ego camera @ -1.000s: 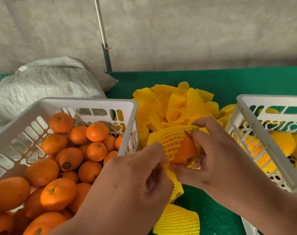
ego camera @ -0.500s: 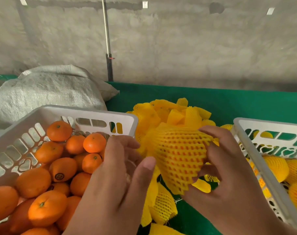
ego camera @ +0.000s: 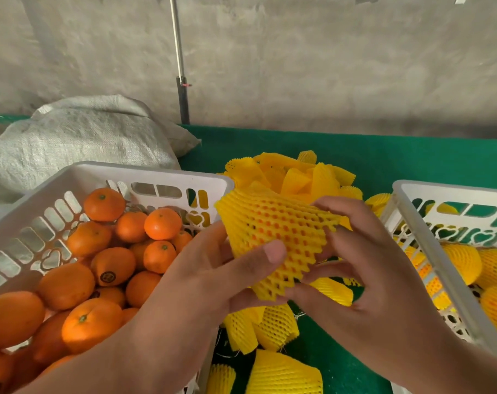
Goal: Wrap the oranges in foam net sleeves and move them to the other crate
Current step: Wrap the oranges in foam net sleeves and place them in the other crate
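I am looking down at a desk [ego camera: 383, 155] under a green cover that is running the full width of my view, with a grey concrete wall [ego camera: 298, 66] standing behind it and a thin metal pole [ego camera: 179, 61] rising against that wall. A pale woven sack [ego camera: 79, 143] is slumping at the far left of the desk. In front of it a white slotted crate [ego camera: 145, 174] is sitting on the left, holding a heap of bare oranges [ego camera: 108, 268]. A second white crate [ego camera: 429, 191] is sitting at the right edge, and sleeved oranges [ego camera: 463, 263] are lying inside it. Between the two crates a pile of loose yellow foam net sleeves [ego camera: 292, 172] is spreading across the green cover, reaching from the far side to the near edge. Above that pile I am seeing both hands meeting around one wrapped orange [ego camera: 272, 231]; orange skin is showing through the holes of its stretched yellow netting. The left hand [ego camera: 213, 277] is cupping it from the left, with the thumb pressing on the front of the net. The right hand [ego camera: 363, 268] is gripping it from the right, fingers curling over the top and round the lower, toothed edge of the sleeve. The fruit is hovering clear of both crates.
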`<act>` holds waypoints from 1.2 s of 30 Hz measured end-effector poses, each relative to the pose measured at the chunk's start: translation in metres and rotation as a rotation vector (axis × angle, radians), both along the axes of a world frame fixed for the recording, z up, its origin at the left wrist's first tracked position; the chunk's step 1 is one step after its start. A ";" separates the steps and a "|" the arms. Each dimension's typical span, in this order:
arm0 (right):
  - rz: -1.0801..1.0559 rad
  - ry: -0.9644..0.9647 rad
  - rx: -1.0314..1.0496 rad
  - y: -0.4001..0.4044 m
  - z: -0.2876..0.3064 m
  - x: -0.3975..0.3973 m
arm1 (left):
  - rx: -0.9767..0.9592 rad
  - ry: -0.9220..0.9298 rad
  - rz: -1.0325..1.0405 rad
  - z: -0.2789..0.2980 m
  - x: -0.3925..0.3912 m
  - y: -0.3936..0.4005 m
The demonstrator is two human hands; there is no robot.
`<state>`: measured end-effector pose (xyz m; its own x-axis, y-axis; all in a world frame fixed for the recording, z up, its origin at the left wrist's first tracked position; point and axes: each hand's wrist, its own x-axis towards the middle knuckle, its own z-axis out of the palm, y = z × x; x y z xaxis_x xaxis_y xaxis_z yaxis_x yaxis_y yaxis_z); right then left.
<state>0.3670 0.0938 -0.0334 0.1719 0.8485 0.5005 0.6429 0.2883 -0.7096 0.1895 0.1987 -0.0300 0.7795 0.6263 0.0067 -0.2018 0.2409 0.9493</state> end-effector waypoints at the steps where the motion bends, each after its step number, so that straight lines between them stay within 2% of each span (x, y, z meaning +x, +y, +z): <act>1: -0.021 -0.019 0.010 0.000 0.001 0.000 | -0.005 -0.004 0.016 0.000 0.000 0.000; 11: -0.198 -0.160 0.060 0.000 0.004 -0.001 | 0.026 0.133 -0.062 -0.008 0.005 0.005; 20: -0.240 -0.241 0.126 -0.001 0.005 -0.001 | 0.027 0.100 -0.047 -0.005 0.004 0.003; 26: -0.228 -0.230 0.214 0.000 0.005 0.001 | -0.002 0.072 -0.034 -0.004 0.002 0.001; 30: -0.210 -0.218 0.239 0.000 0.003 0.002 | -0.022 0.038 0.060 -0.006 0.003 0.000; 36: -0.159 -0.122 0.169 -0.003 0.004 0.002 | 0.028 0.016 0.157 -0.010 0.003 0.002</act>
<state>0.3687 0.0907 -0.0293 0.2261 0.7181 0.6582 0.7673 0.2849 -0.5745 0.1926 0.2008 -0.0400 0.6725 0.7400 0.0140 -0.2192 0.1810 0.9588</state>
